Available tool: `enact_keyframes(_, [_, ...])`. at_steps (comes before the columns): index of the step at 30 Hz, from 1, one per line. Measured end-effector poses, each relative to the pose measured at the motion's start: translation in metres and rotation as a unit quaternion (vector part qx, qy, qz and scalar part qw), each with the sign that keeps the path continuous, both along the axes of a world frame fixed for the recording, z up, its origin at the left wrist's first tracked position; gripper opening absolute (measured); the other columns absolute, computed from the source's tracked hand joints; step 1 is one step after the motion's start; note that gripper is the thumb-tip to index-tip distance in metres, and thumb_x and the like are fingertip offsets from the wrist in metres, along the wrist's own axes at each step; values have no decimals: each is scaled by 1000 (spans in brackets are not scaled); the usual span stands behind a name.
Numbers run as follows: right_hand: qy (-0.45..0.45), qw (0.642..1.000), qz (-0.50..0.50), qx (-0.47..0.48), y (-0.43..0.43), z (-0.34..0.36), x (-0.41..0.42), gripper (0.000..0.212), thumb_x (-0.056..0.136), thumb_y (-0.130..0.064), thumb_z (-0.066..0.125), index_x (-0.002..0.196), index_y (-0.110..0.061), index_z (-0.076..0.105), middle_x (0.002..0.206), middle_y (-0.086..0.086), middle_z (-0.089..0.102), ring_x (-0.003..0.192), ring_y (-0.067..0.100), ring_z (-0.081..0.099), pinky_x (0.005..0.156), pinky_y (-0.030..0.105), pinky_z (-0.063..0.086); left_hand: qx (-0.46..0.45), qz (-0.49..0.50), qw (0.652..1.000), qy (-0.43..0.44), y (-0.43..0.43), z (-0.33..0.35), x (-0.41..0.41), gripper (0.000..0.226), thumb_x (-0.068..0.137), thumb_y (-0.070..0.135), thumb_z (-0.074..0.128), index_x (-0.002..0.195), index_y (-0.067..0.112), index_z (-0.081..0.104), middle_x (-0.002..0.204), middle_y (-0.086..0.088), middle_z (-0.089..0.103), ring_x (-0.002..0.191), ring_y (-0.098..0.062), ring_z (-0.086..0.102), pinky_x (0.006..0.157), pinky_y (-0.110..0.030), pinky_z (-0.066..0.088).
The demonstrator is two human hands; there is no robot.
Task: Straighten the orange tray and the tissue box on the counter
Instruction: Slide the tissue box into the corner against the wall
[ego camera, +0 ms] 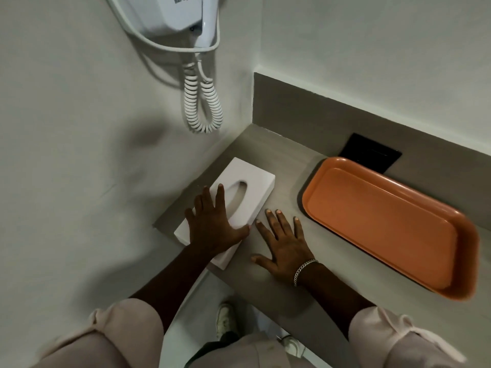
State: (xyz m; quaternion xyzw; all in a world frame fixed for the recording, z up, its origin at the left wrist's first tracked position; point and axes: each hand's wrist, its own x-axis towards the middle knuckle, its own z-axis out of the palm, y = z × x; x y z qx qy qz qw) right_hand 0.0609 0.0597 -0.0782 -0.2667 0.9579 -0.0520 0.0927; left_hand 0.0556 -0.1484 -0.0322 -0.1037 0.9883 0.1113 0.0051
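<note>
A white tissue box (251, 181) with an oval slot lies on the grey counter (279, 160) beside the left wall, its near corner hanging slightly past the counter's front edge. My left hand (212, 224) rests flat on the box's near half, fingers spread, thumb at its right side. My right hand (284, 241), wearing a silver bracelet, lies palm down on the bare counter just right of the box, fingertips close to its edge. The empty orange tray (385, 221) sits to the right, apart from both hands, angled on the counter with its near right corner at the front edge.
A wall-mounted white hair dryer (175, 14) with a coiled cord (203, 107) hangs above the counter's left corner. A black socket plate (372, 152) sits on the backsplash behind the tray. My shoes and the floor show below the counter edge.
</note>
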Motion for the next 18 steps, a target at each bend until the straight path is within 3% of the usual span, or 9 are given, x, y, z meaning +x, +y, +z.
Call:
enact_keyframes(11, [3, 1000, -2, 4, -1, -7, -1, 90, 84, -84, 9, 157, -32, 6, 167, 6, 0, 153, 28, -7, 118, 64, 1, 3, 16, 1000, 0, -15, 0, -22, 124, 50, 84, 52, 151, 26, 10, 156, -17, 27, 140, -41, 30, 110, -60, 32])
enact_keyframes(18, [1, 1000, 1, -8, 0, -6, -1, 89, 86, -83, 16, 157, -31, 9, 167, 6, 1, 153, 28, -6, 118, 65, 3, -10, 6, 1000, 24, -30, 13, -49, 126, 51, 79, 61, 152, 18, 16, 155, -21, 28, 139, -44, 32, 107, -62, 33])
